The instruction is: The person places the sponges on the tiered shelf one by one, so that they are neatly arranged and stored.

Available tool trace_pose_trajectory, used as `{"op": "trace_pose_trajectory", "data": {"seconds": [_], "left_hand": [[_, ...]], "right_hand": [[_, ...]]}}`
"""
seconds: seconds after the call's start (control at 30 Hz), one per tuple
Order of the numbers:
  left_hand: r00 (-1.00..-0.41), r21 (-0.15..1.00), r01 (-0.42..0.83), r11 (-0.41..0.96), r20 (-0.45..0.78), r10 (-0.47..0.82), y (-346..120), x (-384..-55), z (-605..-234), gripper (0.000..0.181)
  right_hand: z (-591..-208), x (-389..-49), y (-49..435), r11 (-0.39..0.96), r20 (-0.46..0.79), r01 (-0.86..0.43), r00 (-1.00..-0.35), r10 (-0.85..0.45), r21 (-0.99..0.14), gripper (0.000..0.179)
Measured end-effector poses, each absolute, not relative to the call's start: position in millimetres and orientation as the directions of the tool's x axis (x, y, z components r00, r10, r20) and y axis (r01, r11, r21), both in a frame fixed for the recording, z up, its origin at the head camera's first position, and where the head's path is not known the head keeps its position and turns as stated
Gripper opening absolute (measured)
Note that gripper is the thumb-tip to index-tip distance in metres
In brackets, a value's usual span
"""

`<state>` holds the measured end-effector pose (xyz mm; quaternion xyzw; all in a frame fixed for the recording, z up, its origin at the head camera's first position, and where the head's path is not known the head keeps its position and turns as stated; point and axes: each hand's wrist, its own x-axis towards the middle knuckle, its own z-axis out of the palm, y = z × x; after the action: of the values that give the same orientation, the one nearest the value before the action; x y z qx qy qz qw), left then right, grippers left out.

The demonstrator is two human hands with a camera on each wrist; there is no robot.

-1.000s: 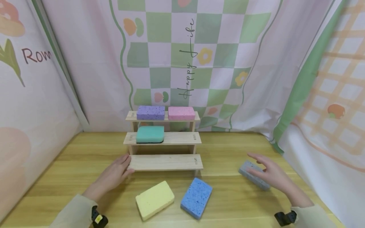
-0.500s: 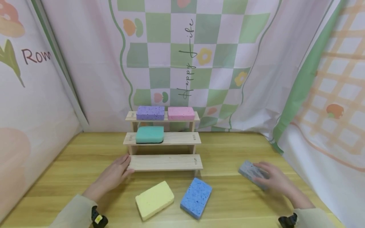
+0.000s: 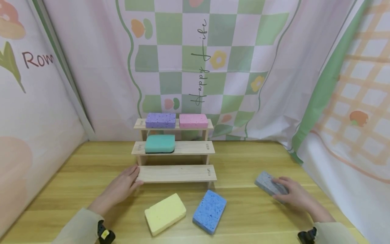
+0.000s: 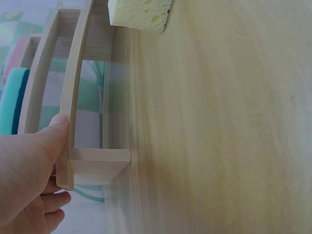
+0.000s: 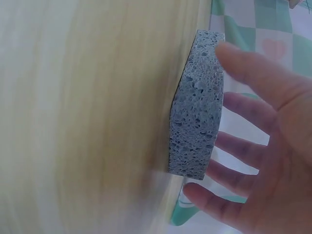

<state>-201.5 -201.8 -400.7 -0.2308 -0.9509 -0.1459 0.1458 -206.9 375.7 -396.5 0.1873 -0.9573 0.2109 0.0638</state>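
Observation:
My left hand (image 3: 120,188) holds the left end of the lowest shelf of a three-step wooden rack (image 3: 176,173). In the left wrist view its thumb (image 4: 57,127) lies on the front edge, the other fingers behind the board. At the right, my right hand (image 3: 295,195) spans a grey sponge (image 3: 267,182) lying on the table, thumb on the near side and fingers across the far side. The right wrist view shows the thumb tip at the top edge of the speckled grey sponge (image 5: 197,107); the other fingertips are partly hidden behind it.
A yellow sponge (image 3: 166,214) and a blue sponge (image 3: 209,211) lie before the rack on the wooden table (image 3: 243,223). Purple (image 3: 160,121) and pink (image 3: 193,121) sponges sit on the top step, a teal sponge (image 3: 160,143) on the middle one. Printed curtains (image 3: 237,84) surround the table.
My right hand has come down from above the grey sponge and closed in around its sides. The grey sponge stays in the same place. My left hand has kept still on the rack.

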Motion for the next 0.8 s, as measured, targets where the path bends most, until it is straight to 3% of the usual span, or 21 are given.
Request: {"op": "trace_pose_trajectory", "data": {"seconds": [0.23, 0.8], "left_hand": [[-0.848, 0.206, 0.483, 0.851, 0.353, 0.396, -201.6, -201.5, -401.0, 0.056], [-0.844, 0.199, 0.487, 0.851, 0.359, 0.399, -202.2, -202.9, -401.7, 0.056]], "right_hand": [[-395.6, -208.3, 376.3, 0.845, 0.146, -0.353, -0.936, -0.321, -0.403, 0.060], [-394.2, -206.8, 372.1, 0.847, 0.161, -0.338, -0.941, -0.297, -0.411, 0.054]]}}
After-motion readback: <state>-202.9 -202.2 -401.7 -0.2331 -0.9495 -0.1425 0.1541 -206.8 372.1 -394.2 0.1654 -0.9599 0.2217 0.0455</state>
